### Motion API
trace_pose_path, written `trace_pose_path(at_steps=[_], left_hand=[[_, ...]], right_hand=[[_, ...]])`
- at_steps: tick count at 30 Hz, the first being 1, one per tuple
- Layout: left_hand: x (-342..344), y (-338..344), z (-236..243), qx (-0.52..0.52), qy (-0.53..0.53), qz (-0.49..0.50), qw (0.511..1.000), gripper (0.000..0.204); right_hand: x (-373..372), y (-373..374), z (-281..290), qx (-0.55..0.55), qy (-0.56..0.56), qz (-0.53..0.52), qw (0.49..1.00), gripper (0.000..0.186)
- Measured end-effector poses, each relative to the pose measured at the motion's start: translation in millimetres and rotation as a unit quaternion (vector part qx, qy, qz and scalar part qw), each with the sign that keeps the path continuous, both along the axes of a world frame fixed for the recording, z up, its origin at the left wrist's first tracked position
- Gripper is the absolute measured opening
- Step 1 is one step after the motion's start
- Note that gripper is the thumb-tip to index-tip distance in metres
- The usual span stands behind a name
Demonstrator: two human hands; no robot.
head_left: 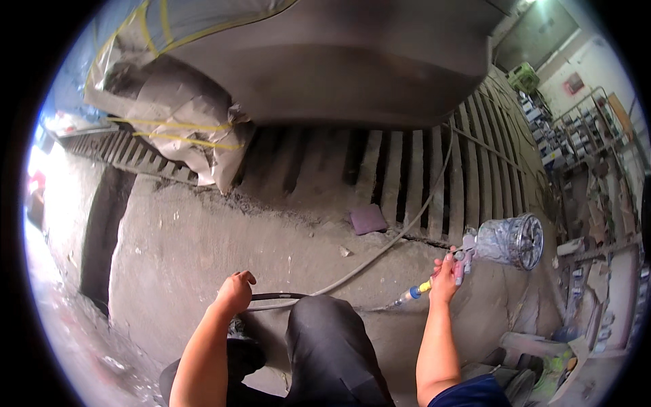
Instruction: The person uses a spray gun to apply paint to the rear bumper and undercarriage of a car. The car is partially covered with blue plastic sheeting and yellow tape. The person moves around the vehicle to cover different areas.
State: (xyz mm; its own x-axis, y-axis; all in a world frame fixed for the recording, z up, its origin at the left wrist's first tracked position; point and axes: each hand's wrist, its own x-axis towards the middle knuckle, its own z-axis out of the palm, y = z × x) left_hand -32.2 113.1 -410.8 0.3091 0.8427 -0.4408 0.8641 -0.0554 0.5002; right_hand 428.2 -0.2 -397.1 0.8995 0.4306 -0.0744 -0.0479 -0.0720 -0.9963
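Observation:
My right hand (443, 278) is wrapped round the grip of a spray gun (465, 252), held out to the right. A clear cup (508, 242) on the gun lies tilted on its side, pointing right. Below the grip, a yellow and blue coupling (415, 293) joins the gun to an air hose. My left hand (234, 293) is closed by my left knee, where the hose (352, 272) loops up to it; its fingers partly hide the grip. Ahead hangs a grey car body panel (325, 74), apart from both hands.
Crumpled masking paper (183, 125) with yellow tape covers the panel's left side. Slatted floor grating (420, 176) runs under the car. A purple pad (367, 220) lies at its edge. Shelves with cans (576, 139) line the right wall, with clutter (542, 359) at the lower right.

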Motion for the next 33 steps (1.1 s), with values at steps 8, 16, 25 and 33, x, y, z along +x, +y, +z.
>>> trace_pose_path(at_steps=[8,16,25,33], left_hand=[[-13,27,72,-0.001,0.021,0.024,0.999,0.02],[-56,9,101,-0.031,0.043,0.048,0.997,0.02],[-39,6,92,-0.083,0.024,-0.022,0.996,0.025],[-41,12,83,-0.098,0.04,-0.037,0.994,0.03]], right_hand=[[-17,23,7,0.016,0.118,0.056,0.991,0.024],[-102,34,20,0.086,0.047,0.439,0.893,0.024],[-62,-7,28,0.026,0.01,0.05,0.998,0.028],[-113,36,1,0.001,-0.218,0.206,0.954,0.02]])
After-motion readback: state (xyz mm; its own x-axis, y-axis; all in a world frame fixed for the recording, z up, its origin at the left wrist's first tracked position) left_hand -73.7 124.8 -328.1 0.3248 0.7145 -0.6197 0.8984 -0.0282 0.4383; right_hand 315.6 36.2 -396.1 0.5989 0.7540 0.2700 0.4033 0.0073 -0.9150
